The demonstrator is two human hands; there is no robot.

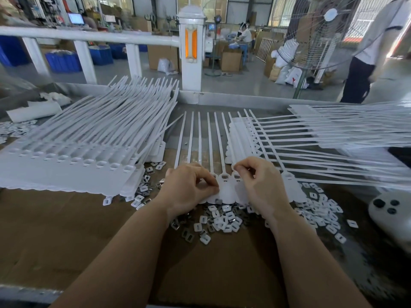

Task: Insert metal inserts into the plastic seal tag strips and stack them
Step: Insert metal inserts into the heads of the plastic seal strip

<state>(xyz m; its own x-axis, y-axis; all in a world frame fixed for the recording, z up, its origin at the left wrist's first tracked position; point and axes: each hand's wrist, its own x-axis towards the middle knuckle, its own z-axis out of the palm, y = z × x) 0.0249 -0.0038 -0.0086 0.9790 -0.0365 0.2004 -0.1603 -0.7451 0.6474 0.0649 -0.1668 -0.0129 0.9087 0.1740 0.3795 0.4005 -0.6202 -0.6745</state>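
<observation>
— Dozens of loose metal inserts (219,221) lie heaped on the cardboard just below my wrists, nearest to me.

— And your fingers?

— My left hand (189,187) is curled, thumb and forefinger pinched at the head of the seal tag strip (224,187) in front of me. My right hand (259,185) is curled too, fingertips nipped together over the next heads; whether an insert sits between them I cannot tell.

— What might go wrong?

— I think an insert could go in crooked and jam in its slot (224,177), or slip from the pinch into the heap. And if my left hand eases off, the strip could slide under the push.

— Where does the strip run?

— Its heads lie under my fingertips, its tails fan away from me. Beyond, a stack of strips (73,156) sits to the left, another pile of strips (333,134) to the right.
</observation>
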